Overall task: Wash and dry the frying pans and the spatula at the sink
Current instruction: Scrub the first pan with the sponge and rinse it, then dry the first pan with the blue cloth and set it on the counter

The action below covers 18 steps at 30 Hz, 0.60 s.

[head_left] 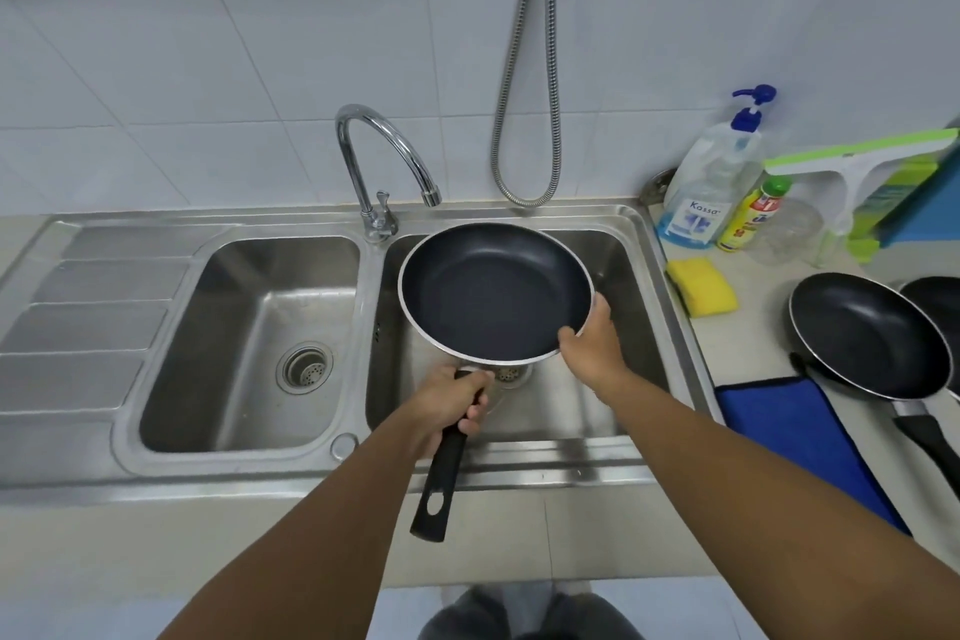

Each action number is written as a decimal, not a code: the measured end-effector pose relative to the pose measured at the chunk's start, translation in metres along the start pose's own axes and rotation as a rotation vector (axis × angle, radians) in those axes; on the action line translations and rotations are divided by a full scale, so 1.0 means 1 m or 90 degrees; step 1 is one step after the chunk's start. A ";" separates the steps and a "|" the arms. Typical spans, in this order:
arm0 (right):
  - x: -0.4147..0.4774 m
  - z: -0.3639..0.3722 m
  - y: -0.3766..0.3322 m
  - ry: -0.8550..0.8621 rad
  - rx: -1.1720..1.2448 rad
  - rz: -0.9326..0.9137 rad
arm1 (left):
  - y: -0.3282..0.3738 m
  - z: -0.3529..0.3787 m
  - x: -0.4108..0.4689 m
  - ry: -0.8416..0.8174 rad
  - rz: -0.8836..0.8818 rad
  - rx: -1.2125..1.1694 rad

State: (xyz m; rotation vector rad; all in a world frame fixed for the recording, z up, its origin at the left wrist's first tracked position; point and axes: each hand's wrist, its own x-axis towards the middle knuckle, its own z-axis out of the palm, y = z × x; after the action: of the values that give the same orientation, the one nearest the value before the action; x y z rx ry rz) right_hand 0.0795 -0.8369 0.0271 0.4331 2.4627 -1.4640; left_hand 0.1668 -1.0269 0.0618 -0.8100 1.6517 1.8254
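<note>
Over the right basin of the steel sink (644, 244), a dark frying pan (493, 291) is held up in the air, open side facing the camera, tipped a little toward the wall. Left hand (452, 405) is wrapped tight around the black handle (439, 478), fingers curled under it, right where the handle meets the pan. Right hand (592, 338) is clamped on the pan's silver rim at the near right edge, thumb on the inside lip, fingers hidden behind. The pan looks clean and dry inside, no suds showing. The curved tap (384, 156) stands just behind and left of the pan, spout pointing down near its far edge, and no water shows at the spout. A metal hose (524, 120) hangs in a loop on the tiled wall. The left basin sits bare with its drain (305, 368) in view. Off to the right on the tabletop (769, 270), a second frying pan (867, 333) lies flat, its handle pointing toward the near edge, partly over a blue cloth (795, 437). The edge of a third dark pan (935, 301) peeks in at the far right. A yellow sponge (701, 286) lies just beside the sink, with a pump bottle (711, 177), a small yellow bottle (753, 218) and a green-edged squeegee (857, 161) behind it.
</note>
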 end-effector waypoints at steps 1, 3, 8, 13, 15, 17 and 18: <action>0.001 0.002 -0.002 -0.017 0.070 0.034 | -0.002 0.000 -0.001 -0.004 0.002 0.003; 0.003 0.004 0.000 -0.011 0.172 0.071 | -0.005 0.000 -0.002 -0.011 0.008 0.007; -0.007 0.000 0.009 0.034 0.335 0.076 | -0.006 0.001 -0.005 -0.060 -0.044 -0.046; -0.007 -0.030 0.018 -0.012 0.295 0.016 | -0.008 0.026 0.008 0.007 0.005 -0.001; -0.008 -0.057 0.025 0.021 0.126 -0.056 | -0.011 0.037 0.008 0.003 0.002 -0.007; -0.015 -0.088 0.044 0.144 0.009 -0.128 | -0.018 0.049 0.006 0.009 0.002 -0.012; -0.022 -0.104 0.060 0.213 -0.008 -0.163 | -0.023 0.056 0.005 0.015 0.004 -0.010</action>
State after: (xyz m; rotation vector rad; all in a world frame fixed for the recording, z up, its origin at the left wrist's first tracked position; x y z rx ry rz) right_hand 0.1167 -0.7208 0.0352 0.3988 2.8800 -1.5810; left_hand 0.1759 -0.9693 0.0464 -0.8365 1.6578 1.8427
